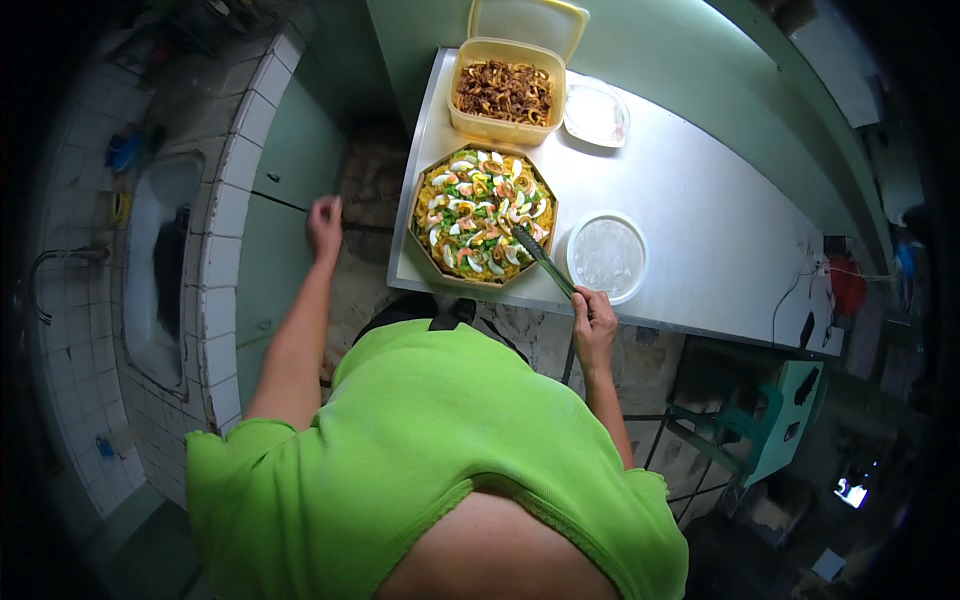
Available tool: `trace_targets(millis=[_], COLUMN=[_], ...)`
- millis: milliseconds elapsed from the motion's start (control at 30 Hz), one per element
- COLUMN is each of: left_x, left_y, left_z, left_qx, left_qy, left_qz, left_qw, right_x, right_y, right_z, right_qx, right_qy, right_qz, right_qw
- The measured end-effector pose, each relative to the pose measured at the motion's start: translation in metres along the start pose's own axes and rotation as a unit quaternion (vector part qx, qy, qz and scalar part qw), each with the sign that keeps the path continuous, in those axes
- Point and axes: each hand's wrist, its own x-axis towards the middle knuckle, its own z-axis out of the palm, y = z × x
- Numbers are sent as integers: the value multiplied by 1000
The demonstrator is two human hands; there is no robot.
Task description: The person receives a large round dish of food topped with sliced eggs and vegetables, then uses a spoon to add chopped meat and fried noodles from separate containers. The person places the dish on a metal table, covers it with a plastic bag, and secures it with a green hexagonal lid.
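Observation:
My right hand (595,322) grips the end of dark tongs (548,262). Their tips reach down onto the right side of a noodle dish (458,222) topped with egg slices, chopped greens and pinkish pieces, in an eight-sided tray (419,238). Away to the left, beside the table and touching nothing, my left hand (325,225) hangs with curled fingers; I see nothing in it. Behind the tray stands a yellowish plastic tub (500,131) of dark brown strips mixed with pale rings, its lid (535,25) tipped back.
Right of the tray sits a round white-rimmed tub (607,257), apparently lidded. A clear lidded container (596,113) lies beside the yellowish tub. All stand on a metal-topped table (720,230). A tiled counter with a sink (160,270) is at left, a green chair (765,420) at right.

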Motion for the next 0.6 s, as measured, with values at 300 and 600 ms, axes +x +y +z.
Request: trace_targets(millis=[300, 600], left_x=[233, 302], left_y=[311, 358], left_z=[199, 287], left_qx=[15, 219], left_qy=[-95, -214], left_qz=[408, 425], left_qw=[908, 852], right_x=[-6, 23], right_y=[-41, -68], right_z=[52, 55], right_qx=[60, 92], right_qy=[-59, 47], right_qz=[65, 176], right_qw=[994, 979])
